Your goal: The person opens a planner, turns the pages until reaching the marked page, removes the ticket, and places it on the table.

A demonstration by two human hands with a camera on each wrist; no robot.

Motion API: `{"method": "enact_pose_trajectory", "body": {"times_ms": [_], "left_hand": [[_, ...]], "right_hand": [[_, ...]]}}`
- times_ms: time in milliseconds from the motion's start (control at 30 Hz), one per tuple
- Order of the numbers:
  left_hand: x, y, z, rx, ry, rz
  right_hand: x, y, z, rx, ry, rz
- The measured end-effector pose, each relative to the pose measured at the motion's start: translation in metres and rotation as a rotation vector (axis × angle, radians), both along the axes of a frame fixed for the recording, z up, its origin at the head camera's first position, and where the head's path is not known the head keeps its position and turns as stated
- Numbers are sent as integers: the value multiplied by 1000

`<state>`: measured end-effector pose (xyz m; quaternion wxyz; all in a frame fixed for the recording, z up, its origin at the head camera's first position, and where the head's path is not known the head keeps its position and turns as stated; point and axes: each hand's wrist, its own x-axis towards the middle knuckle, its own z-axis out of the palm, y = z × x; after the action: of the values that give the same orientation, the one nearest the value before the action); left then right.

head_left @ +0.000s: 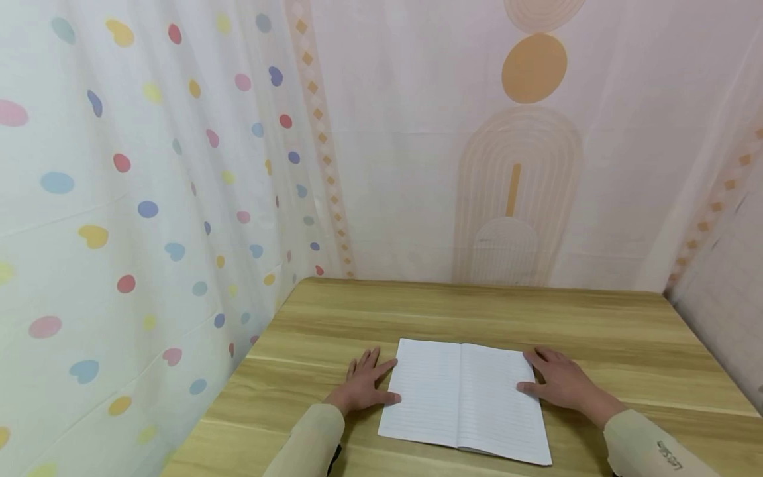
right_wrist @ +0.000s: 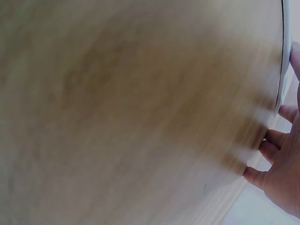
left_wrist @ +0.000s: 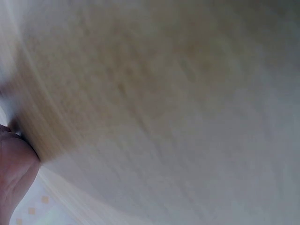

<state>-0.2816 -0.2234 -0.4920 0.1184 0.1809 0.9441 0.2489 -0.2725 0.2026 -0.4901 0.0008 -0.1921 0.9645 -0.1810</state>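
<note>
An open notebook with lined white pages lies flat on the wooden table. At its left edge, my left hand rests with fingers spread; the thumb and index finger touch the page's margin while the others lie on the wood. My right hand is at the opposite edge, its thumb on the right page and its index finger by the far corner. In the right wrist view, several fingertips of the right hand touch the tabletop beside the notebook's edge. Only part of the left hand shows in the left wrist view.
The wood-grain table extends around the notebook on every side. A curtain with coloured dots hangs at the left, and a pale patterned curtain hangs behind the table's far edge.
</note>
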Motion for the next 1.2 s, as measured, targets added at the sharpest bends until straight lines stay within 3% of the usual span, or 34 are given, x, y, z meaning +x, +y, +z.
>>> {"method": "enact_pose_trajectory", "body": {"times_ms": [533,867,1033,1200], "left_hand": [[2,2,3,9,-13,-1],[3,2,4,14,-26,-2],[5,3,5,10,-21,-3],[5,2,6,11,-20,0]], "right_hand": [[3,-2,3,2,-12,-2],[2,-5,1,-66,55,21],[0,-11,4,-185,63,-10],[-2,-16,14,-398,-69,-56]]}}
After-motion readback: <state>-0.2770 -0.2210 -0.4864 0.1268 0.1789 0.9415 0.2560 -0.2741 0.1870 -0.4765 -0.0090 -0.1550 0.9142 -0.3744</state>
